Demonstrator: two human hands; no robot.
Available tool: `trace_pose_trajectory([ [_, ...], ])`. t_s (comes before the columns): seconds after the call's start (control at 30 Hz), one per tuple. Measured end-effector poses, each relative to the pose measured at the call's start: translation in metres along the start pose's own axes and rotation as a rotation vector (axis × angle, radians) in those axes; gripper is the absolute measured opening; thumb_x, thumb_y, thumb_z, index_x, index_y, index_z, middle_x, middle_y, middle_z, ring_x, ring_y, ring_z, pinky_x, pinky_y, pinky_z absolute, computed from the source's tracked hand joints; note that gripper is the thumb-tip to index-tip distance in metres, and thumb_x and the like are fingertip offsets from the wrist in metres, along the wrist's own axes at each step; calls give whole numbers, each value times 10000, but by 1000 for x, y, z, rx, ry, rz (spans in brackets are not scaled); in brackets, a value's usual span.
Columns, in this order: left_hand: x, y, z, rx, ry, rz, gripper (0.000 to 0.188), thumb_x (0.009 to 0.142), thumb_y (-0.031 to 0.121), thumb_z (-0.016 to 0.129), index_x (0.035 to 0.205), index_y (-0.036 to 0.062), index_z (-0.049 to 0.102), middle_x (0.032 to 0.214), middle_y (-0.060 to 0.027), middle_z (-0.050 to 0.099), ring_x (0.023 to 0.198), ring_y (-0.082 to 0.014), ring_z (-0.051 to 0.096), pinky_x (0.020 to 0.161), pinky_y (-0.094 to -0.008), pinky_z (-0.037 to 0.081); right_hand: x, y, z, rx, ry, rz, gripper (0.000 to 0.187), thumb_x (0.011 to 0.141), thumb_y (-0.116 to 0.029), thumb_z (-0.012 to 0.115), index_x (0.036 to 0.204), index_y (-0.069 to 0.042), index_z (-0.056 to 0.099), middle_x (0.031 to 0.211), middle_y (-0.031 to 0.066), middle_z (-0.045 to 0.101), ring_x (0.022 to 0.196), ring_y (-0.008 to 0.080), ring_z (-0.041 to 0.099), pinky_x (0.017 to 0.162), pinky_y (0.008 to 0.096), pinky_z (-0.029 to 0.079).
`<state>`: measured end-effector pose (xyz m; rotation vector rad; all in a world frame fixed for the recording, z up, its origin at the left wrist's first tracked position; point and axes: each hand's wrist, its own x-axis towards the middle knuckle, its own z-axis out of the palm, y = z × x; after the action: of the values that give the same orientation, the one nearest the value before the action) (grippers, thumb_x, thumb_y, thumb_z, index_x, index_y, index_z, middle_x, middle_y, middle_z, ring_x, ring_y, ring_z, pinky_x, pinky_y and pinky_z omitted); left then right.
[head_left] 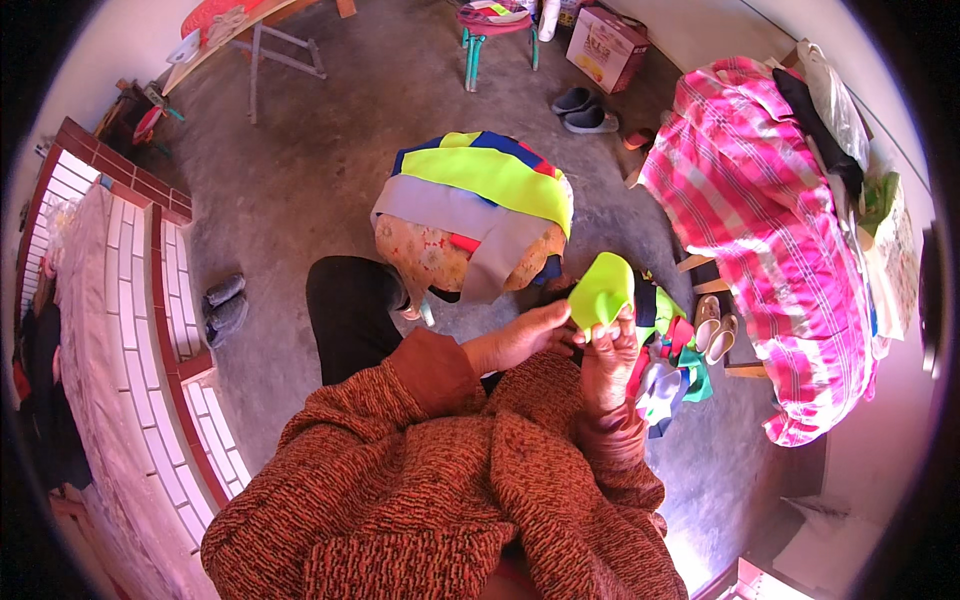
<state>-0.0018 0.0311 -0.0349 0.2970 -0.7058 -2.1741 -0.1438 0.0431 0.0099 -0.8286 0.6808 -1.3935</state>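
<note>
A small neon yellow-green piece of cloth (pixel 604 284) is held up in front of me between both hands. My left hand (pixel 522 334) pinches its lower left edge with thumb and fingers. Closed on the bottom edge is my right hand (pixel 610 362), fingers curled up against the cloth. Just beyond stands a round seat with a floral cover (pixel 420 245). Draped over it are a wide neon yellow strip (pixel 485 178), a grey strip (pixel 440 203) and some blue and red cloth. Beside my right hand lies a heap of coloured cloth scraps (pixel 662 385), partly hidden.
A pink checked cloth (pixel 750 210) covers furniture at the right, with pale shoes (pixel 714 330) by it. Dark clogs (pixel 585 110) and a cardboard box (pixel 607 48) sit farther back. Slippers (pixel 226 308) lie left, near a white-tiled brick structure (pixel 140 330). A green-legged stool (pixel 497 25) stands far off.
</note>
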Motion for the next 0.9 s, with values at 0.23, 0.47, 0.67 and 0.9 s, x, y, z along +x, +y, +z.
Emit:
trace_pose_trajectory([
  [0.23, 2, 18, 10, -61, 350, 250, 388, 860, 245, 615, 1174, 46, 505, 1044, -32, 593, 945, -141, 562, 844, -307, 442, -21, 7, -14, -218, -128, 172, 360, 821, 1, 626, 1158, -25, 500, 980, 70, 621, 804, 142, 595, 692, 272, 500],
  [0.47, 15, 93, 8, 474, 445, 310, 314, 802, 133, 616, 1081, 4, 550, 922, -41, 622, 789, -116, 605, 686, -275, 504, -12, 17, -51, -197, -129, 194, 193, 885, -71, 571, 1065, -32, 514, 801, 66, 617, 684, 127, 570, 654, 247, 468],
  [0.67, 46, 172, 14, 644, 293, 295, 288, 779, 67, 626, 1058, 13, 581, 951, -62, 643, 777, -139, 630, 694, -290, 519, -12, 17, -54, -170, -92, 210, 187, 902, -79, 546, 1076, -26, 504, 807, 74, 623, 675, 124, 574, 642, 244, 468],
  [0.9, 47, 151, -109, 1010, 685, 175, 502, 678, -67, 616, 1168, -1, 525, 1043, -71, 607, 915, -162, 587, 800, -302, 479, -8, 25, -57, -99, -117, 187, 179, 904, -81, 545, 1070, -24, 510, 817, 82, 626, 684, 133, 578, 651, 249, 468],
])
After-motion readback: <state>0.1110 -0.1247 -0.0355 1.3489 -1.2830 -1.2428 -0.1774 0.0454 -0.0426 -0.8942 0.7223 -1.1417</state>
